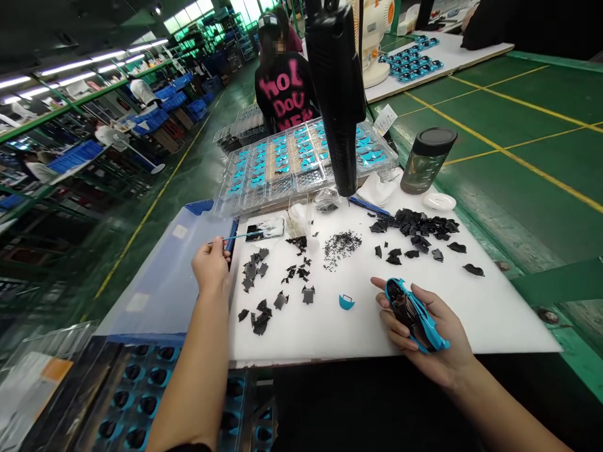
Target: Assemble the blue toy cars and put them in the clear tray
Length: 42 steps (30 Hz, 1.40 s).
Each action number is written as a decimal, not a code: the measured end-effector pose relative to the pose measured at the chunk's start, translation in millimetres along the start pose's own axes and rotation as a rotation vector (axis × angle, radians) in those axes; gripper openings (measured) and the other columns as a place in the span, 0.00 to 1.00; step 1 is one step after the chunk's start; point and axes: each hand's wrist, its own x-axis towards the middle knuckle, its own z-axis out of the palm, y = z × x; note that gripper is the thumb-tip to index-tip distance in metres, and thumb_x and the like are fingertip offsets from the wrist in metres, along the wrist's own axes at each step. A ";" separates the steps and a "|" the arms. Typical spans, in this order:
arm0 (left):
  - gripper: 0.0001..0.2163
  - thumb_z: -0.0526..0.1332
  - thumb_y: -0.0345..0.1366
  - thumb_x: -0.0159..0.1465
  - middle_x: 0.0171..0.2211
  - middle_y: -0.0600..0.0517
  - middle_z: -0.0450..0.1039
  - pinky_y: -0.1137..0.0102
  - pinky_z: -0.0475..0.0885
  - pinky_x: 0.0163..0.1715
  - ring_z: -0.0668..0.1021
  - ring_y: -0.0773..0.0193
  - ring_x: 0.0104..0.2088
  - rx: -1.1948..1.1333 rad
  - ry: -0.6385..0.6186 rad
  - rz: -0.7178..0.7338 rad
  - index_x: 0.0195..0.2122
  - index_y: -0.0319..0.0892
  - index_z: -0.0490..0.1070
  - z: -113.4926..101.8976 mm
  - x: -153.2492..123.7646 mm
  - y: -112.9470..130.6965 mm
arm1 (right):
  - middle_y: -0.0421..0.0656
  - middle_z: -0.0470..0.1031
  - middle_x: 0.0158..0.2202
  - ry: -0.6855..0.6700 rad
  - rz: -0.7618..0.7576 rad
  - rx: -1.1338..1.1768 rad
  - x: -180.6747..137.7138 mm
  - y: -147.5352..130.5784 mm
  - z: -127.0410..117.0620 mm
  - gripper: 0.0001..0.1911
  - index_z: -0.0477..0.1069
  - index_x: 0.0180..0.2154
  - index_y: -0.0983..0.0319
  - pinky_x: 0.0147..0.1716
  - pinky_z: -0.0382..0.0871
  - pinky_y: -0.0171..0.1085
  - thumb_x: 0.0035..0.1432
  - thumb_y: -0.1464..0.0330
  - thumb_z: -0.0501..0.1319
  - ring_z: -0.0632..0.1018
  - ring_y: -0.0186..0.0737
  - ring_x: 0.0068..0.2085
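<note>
My left hand [211, 265] is closed around a thin blue stick [238, 236], possibly a brush. Its far end reaches over a small pad [265, 230] smeared with black. My right hand [438, 342] holds a bright blue toy car body [417, 315], tilted, its dark inside partly showing. Between the hands, on the white board, lies a loose blue piece [346, 302] with a small frame on it. Dark flat parts [255, 270] lie near my left hand. A spread of tiny black bits [342, 248] sits mid-board.
A pile of black parts [417, 225] and a lidded jar [426, 162] stand at the right. Behind, a clear tray [292, 157] holds blue parts; a black tool [335, 94] hangs before it. A blue bin [160, 295] stands left. One person [287, 88] sits ahead.
</note>
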 end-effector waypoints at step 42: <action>0.04 0.66 0.26 0.60 0.32 0.51 0.81 0.66 0.78 0.27 0.82 0.59 0.34 -0.024 -0.452 0.607 0.34 0.41 0.79 -68.3 -184.3 48.2 | 0.48 0.78 0.40 -0.366 0.275 0.108 35.5 65.9 16.5 0.27 0.70 0.53 0.68 0.27 0.77 0.36 0.72 0.56 0.43 0.79 0.39 0.29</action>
